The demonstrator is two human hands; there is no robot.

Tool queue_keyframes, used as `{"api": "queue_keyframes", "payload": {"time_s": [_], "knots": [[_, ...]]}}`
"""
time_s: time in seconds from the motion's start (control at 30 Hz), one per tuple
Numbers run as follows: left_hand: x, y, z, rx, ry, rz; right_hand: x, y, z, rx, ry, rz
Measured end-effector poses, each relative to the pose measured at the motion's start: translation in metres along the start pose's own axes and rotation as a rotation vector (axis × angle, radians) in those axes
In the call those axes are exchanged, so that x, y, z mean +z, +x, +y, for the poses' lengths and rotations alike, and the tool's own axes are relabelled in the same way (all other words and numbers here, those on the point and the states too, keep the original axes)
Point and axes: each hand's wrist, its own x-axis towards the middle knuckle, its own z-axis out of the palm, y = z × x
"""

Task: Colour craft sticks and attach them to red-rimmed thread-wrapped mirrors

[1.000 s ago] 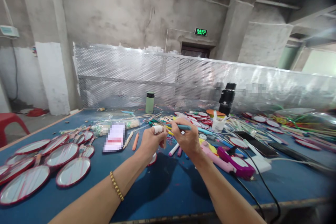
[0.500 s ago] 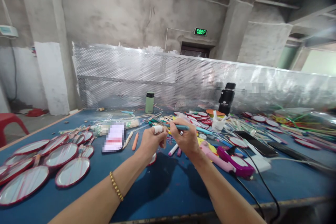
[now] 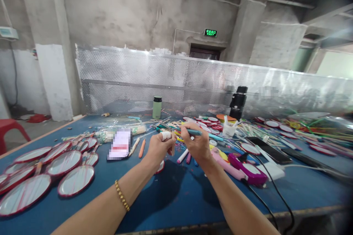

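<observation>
My left hand, with white tape round one finger, is closed on a thin wooden stick held upright. My right hand grips a teal marker pen lying nearly level, its tip pointing left toward the stick with a small gap between them. Partly hidden behind my left wrist is a small red-rimmed white disc; I cannot tell whether it joins the stick. Below the hands, a white marker with a pink end lies on the blue table.
Several red-rimmed discs lie at left, beside a phone and an orange pen. On the right are a purple-and-pink glue gun, cables, a black phone and a white cup. A green bottle and black flask stand behind.
My right hand has shifted slightly right, drawing the marker pen away from the stick. My left hand stays in place with the stick.
</observation>
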Motion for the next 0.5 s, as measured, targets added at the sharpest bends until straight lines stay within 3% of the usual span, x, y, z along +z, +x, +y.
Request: {"api": "queue_keyframes", "payload": {"time_s": [0.5], "knots": [[-0.0005,0.0004,-0.0014,0.004,-0.007,-0.007,-0.0010,0.0012,0.0003,0.000,-0.005,0.016]]}}
